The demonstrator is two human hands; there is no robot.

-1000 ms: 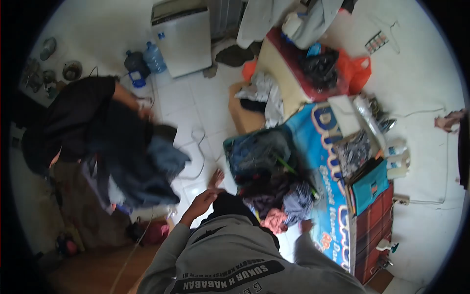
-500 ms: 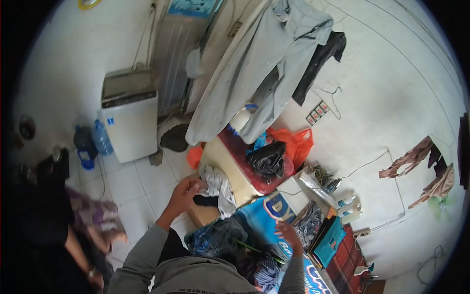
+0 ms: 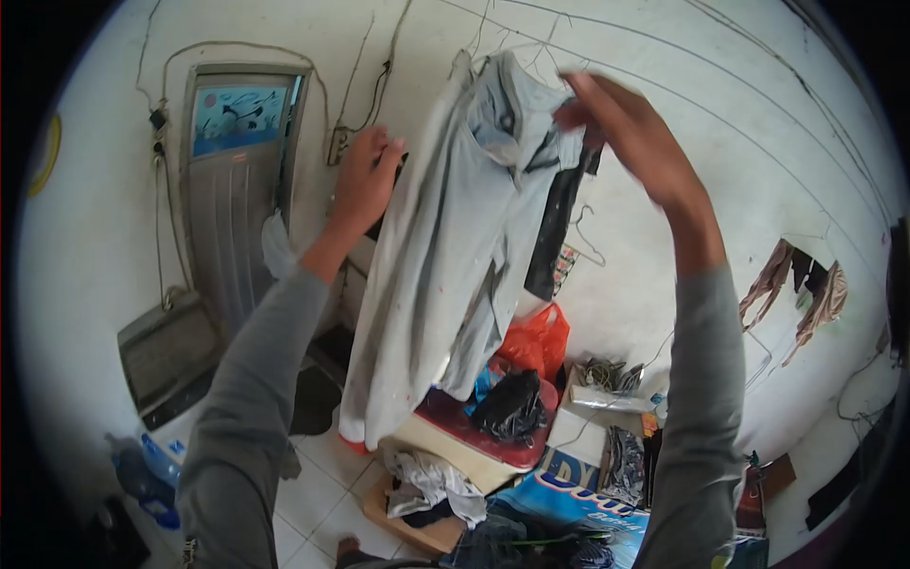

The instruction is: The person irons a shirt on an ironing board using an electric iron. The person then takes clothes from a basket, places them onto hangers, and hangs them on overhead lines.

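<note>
Head view, told from left to right, with directions read from the middle of the frame. At half past eight I have a washing machine, and at ten a metal door. Between ten and eleven o'clock my left hand is raised just beside the hanging cloth, its fingers bent; I see nothing held in them, and I cannot tell whether the tips meet. Down at six, pale crumpled cloth lies in a cardboard box.

From twelve o'clock down past the centre hang grey trousers, waistband uppermost, legs falling in long loose folds. A paler length along their left edge may be a leg or a second garment; I cannot tell which. I judge the fabric soft and limp, fairly light, hardly fragile, with no stiffness to help me; gripped at one point it would sag and swing. The waistband, taken at both ends, looks the surest hold, since its doubled cloth should bunch well.

Towards four o'clock sits a red plastic bag. Near one o'clock the blurred fingers of my right hand reach the waistband's right end; whether they are clamped on it I cannot tell. At three, brown garments hang well apart.
</note>
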